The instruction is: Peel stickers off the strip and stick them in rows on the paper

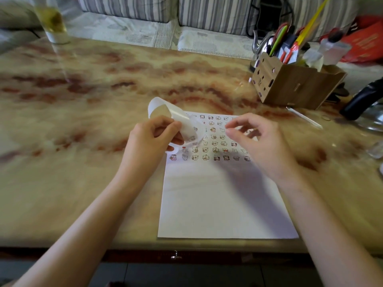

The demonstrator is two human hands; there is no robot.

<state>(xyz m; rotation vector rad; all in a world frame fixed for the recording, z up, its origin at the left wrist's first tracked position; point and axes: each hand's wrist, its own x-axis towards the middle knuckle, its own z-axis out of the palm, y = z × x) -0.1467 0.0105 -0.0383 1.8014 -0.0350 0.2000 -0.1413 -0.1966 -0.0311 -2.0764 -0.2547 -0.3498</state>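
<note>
A white sheet of paper [219, 199] lies on the table in front of me, its far part covered with several rows of small cartoon stickers [215, 150]. My left hand [153, 139] grips a curled translucent sticker strip [165, 112] just above the paper's far left corner. My right hand [255, 137] hovers over the sticker rows with thumb and forefinger brought together; motion blur hides whether a sticker sits between them.
The table [83, 100] has a glossy marbled brown and cream top. A cardboard organiser [294, 83] with pens and scissors stands at the far right, a dark object [362, 100] beside it. A tall glass [53, 23] stands far left. A striped sofa [145, 7] runs behind.
</note>
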